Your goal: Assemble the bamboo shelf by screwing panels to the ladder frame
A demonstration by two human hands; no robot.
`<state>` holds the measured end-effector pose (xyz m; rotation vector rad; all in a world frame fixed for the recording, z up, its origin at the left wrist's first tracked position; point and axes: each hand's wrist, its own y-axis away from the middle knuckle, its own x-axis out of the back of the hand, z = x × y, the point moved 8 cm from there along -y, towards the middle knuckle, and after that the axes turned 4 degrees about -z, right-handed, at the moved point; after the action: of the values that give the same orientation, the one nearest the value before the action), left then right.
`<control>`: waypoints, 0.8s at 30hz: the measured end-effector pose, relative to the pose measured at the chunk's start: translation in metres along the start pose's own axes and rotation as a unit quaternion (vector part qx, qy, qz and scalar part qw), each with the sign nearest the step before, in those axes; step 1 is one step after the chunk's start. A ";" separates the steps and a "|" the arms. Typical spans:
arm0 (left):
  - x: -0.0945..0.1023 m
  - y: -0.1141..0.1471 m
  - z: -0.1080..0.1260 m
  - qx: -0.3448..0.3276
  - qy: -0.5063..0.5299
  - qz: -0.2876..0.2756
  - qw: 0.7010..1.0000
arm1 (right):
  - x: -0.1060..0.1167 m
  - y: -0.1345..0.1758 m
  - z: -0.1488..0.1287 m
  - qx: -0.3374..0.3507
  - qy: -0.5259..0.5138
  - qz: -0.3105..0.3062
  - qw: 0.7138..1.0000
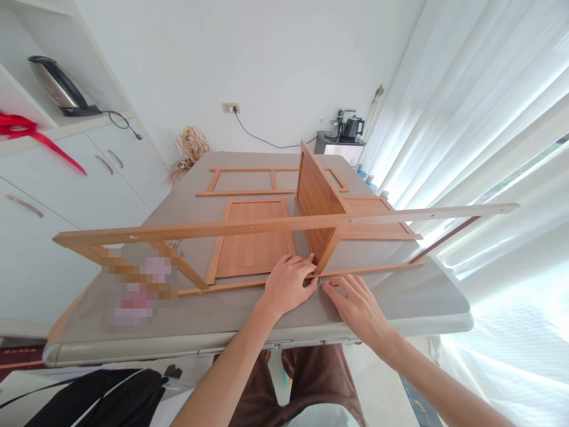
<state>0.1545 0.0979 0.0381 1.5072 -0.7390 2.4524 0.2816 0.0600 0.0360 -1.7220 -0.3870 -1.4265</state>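
Note:
A long wooden frame (213, 229) stands on its side on the table, its lower rail (382, 270) near the front edge. An upright wooden panel (316, 196) meets the frame crosswise at the middle. My left hand (288, 283) is closed around the joint where the panel's lower front corner meets the rail. Just right of it, my right hand (355, 301) has thumb and fingers pinched at a small shiny metal piece (319, 283) by the same joint. Its exact kind is too small to make out.
Two flat wooden panels (251, 237) (371, 216) and another open wooden frame (242, 192) lie on the grey-covered table (400, 302). Small metal parts (176, 248) and a blurred patch are at the left. A black bag (106, 397) lies below; curtains hang right.

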 end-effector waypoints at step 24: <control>0.000 0.001 0.000 -0.005 -0.005 0.001 1.000 | 0.009 -0.012 -0.010 0.059 0.085 -0.026 0.994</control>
<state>0.1545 0.0968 0.0378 1.5177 -0.7548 2.4398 0.2692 0.0576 0.0491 -1.4938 -0.4178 -1.5440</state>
